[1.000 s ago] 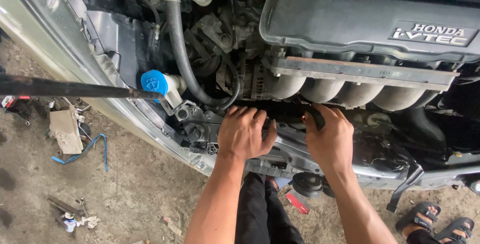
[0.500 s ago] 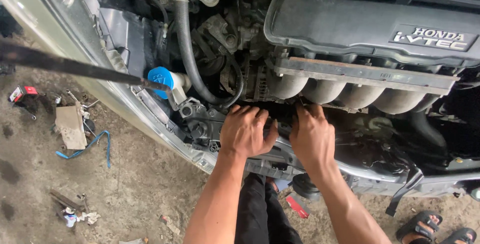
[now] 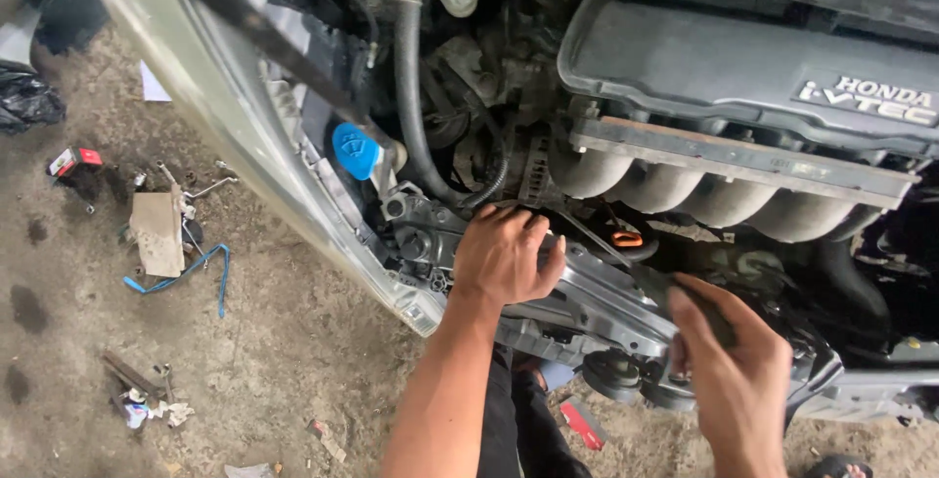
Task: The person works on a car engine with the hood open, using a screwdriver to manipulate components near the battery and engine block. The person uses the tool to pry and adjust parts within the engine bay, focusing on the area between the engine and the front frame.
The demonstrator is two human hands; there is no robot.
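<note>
Person's bent over the open engine bay, both bare hands down at the front crossmember (image 3: 597,304), the grey metal rail running across the nose of the car. L hand (image 3: 504,255) lies knuckles-up on that rail just below the black radiator hose (image 3: 409,96), fingers curled over the far edge into the dark gap behind; looks like it's pressing or gripping the rail edge, but what's under the fingertips is hidden, so can't tell if it's got anything in it. R hand (image 3: 734,370) is lower and well apart from the L, near the rail's other stretch, fingers pinched round a thin dark rod-like tool (image 3: 706,314) that pokes up twd the engine; the tool tip is lost in shadow. Behind the hands: grey intake manifold (image 3: 704,189) w/ its row of curved runners, black plastic engine cover (image 3: 704,57) on top, an orange dipstick loop (image 3: 626,239) between the two hands. Blue washer-fluid cap (image 3: 354,150) sits left of the hose, w/ the black hood prop rod (image 3: 264,33) slanting over it. On the dirt floor (image 3: 293,341) to the left: a scrap of cardboard (image 3: 156,233), a blue strap (image 3: 186,273), spanners (image 3: 201,184), a small red box (image 3: 73,160). Red-handled tool (image 3: 587,424) on the ground by the person's legs.
</note>
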